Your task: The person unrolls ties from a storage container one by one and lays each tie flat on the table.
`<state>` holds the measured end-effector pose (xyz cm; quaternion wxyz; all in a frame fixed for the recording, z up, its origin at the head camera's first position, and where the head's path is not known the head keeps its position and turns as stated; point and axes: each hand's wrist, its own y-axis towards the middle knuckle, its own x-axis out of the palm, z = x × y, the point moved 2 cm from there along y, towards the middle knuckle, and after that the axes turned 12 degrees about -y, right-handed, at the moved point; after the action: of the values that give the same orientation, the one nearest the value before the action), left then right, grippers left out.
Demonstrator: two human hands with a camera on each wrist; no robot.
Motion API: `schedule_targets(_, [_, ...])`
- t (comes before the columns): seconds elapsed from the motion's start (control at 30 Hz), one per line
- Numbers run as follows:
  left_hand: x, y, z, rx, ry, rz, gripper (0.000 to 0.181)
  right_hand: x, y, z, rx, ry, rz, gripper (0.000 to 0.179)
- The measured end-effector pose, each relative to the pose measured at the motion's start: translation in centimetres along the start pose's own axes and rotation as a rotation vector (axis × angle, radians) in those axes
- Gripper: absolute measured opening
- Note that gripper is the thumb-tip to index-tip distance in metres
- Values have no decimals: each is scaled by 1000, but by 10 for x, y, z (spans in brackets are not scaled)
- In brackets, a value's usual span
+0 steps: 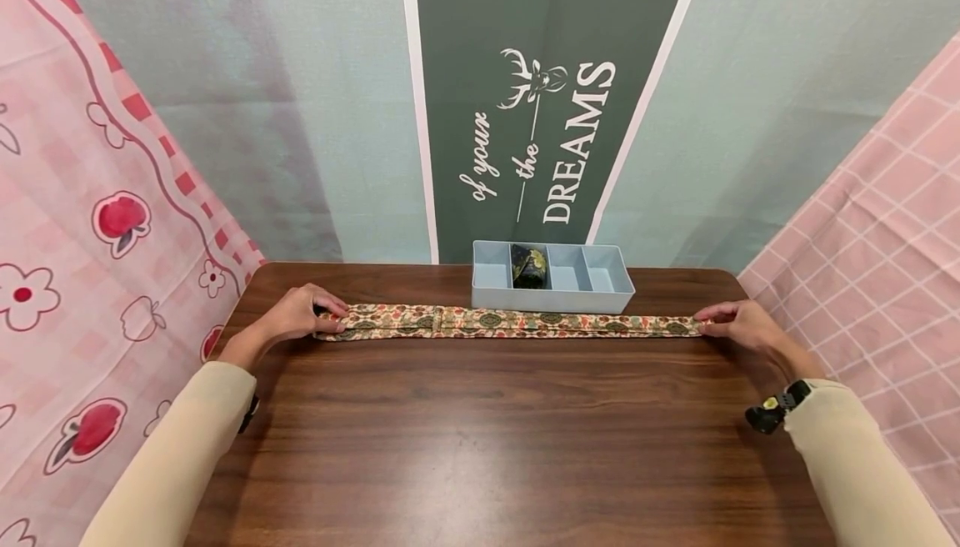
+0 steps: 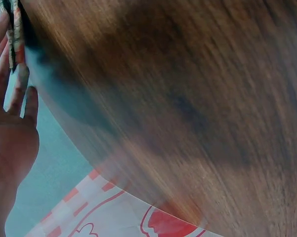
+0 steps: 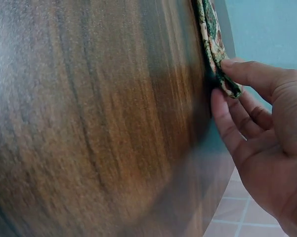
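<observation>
A floral-patterned necktie (image 1: pixel 525 324) in cream, red and green stretches left to right across the far part of the table, with a narrow loop band across it left of its middle. My left hand (image 1: pixel 306 312) pinches its left end between thumb and fingers. At the other end, my right hand (image 1: pixel 738 323) pinches the narrower tip. In the right wrist view the folded layers of the tie (image 3: pixel 218 49) show between the thumb and fingers of my right hand (image 3: pixel 267 123). Only an edge of the tie (image 2: pixel 18 34) appears beside my left hand (image 2: pixel 12 138) in the left wrist view.
Just behind the tie stands a light blue organizer box (image 1: pixel 551 300) with several compartments. A dark, yellow-patterned rolled fabric (image 1: pixel 529 267) sits in its second compartment from the left. The brown wooden table (image 1: pixel 480 439) meets hanging curtains at the back and sides.
</observation>
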<state>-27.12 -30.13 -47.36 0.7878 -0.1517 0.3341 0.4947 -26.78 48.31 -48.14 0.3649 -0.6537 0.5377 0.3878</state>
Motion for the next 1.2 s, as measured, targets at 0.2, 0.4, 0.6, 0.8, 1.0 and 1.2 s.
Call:
schedule_targets(0.2, [-1, 3, -1, 39, 5, -14, 14, -2, 0, -3, -16, 10, -27, 27])
schedule_targets(0.4, [-1, 5, 2, 1, 15, -18, 16, -8, -1, -5, -53, 41, 6, 31])
schedule_targets(0.6, [-1, 8, 8, -55, -11, -4, 35, -21, 2, -10, -105, 72, 47, 39])
schedule_targets(0.8, [5, 21, 21, -54, -30, 13, 49, -33, 10, -22, -133, 22, 79, 41])
schedule_targets(1.0, [15, 35, 36, -48, -60, 15, 60, -45, 18, -43, -145, -59, 81, 44])
schedule_targets(1.2, [24, 52, 51, -43, -72, 5, 70, -53, 28, -64, -177, -121, 103, 45])
